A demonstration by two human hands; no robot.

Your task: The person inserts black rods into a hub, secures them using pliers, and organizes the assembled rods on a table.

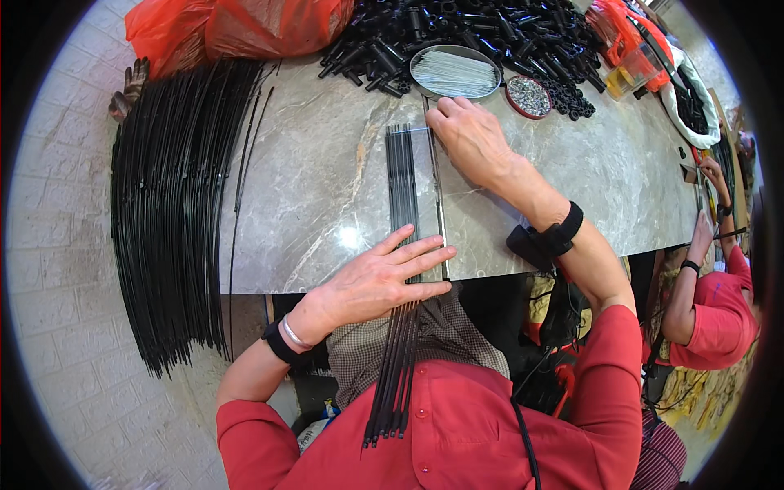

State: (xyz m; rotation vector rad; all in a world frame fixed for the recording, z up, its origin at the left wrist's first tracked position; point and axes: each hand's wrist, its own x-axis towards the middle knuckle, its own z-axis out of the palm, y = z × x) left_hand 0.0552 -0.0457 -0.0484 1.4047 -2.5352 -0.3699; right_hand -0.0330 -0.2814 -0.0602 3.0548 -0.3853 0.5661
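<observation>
Several thin black rods (pixel 401 180) lie side by side across the table's front edge, their lower ends hanging down over my lap. My left hand (pixel 380 273) rests flat on them with its fingers spread. A separate thin rod (pixel 437 188), dark with a pale shine, runs along their right side under the left fingertips. My right hand (pixel 472 137) is closed near the upper end of this rod and seems to pinch it; the fingertips are partly hidden. Just beyond that hand is a round metal dish (pixel 414 72) of thin, pale sticks.
A large stack of long black rods (pixel 175 196) overhangs the table's left side. Black plastic tubes (pixel 392 49) are heaped at the back, beside red plastic bags (pixel 273 28). A small red tub (pixel 529 98) holds tiny metal pieces. At the far right, a co-worker (pixel 710 306) in red handles tools.
</observation>
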